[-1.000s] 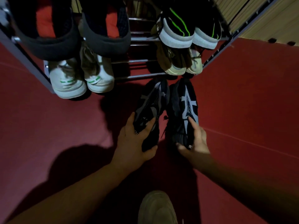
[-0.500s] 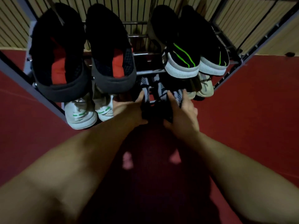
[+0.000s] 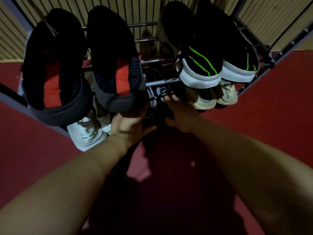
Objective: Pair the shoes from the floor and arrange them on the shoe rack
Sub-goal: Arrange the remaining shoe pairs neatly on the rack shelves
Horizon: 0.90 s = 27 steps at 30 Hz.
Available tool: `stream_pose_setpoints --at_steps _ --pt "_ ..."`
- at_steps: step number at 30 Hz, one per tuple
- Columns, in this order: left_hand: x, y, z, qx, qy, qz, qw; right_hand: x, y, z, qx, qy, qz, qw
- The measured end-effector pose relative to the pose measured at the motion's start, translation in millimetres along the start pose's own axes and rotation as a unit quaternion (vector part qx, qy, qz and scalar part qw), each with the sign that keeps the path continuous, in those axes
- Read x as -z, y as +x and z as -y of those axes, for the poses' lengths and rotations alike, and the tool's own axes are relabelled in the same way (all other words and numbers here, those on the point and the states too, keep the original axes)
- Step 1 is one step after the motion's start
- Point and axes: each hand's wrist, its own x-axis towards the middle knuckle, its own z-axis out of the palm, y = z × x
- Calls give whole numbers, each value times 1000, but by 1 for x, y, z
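since a second ago the dark pair (image 3: 158, 96) has gone from the floor (image 3: 271, 119) into the lower shelf of the rack (image 3: 162, 81), toes first, between the white pair (image 3: 88, 136) and the cream pair (image 3: 208, 100). they look like light, soft mesh shoes, with loose laces that could snag on the rack, so the stiffer heels are the best hold. the right hand (image 3: 182, 116) curls over its shoe's heel and laces. the left hand (image 3: 130, 123) hooks its thumb under the other heel, its fingers hidden behind a red-lined shoe (image 3: 116, 78) on the shelf above. both seem to be gripping.
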Motion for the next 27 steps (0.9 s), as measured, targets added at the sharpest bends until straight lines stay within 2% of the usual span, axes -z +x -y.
stream_pose_setpoints --at_steps 1,3,5,8,11,16,20,23,25,27 --pt "3 4 -1 3 -7 0 1000 2 8 -1 11 7 23 1000" --pt "9 7 -6 9 -13 85 996 -1 19 -5 14 2 58 998" --pt "14 4 -9 16 -26 129 991 -11 19 -7 3 -7 40 999" --pt "7 6 1 0 -40 107 993 -16 14 -4 -46 -9 -42 998" --pt "-6 8 16 -45 -55 77 994 -10 14 2 -68 -20 -66 995" --pt "-4 13 19 -109 -21 62 992 -17 15 2 -42 33 -16 998" --pt "-5 24 28 -188 10 109 976 -17 19 2 -44 70 6 997" --pt "-6 20 26 -181 21 106 977 -11 18 1 -47 110 22 993" --pt "-7 13 23 -166 20 57 984 -9 11 0 -49 131 2 990" --pt "-2 7 13 -142 32 -18 989 -8 0 -6 -71 126 -83 986"
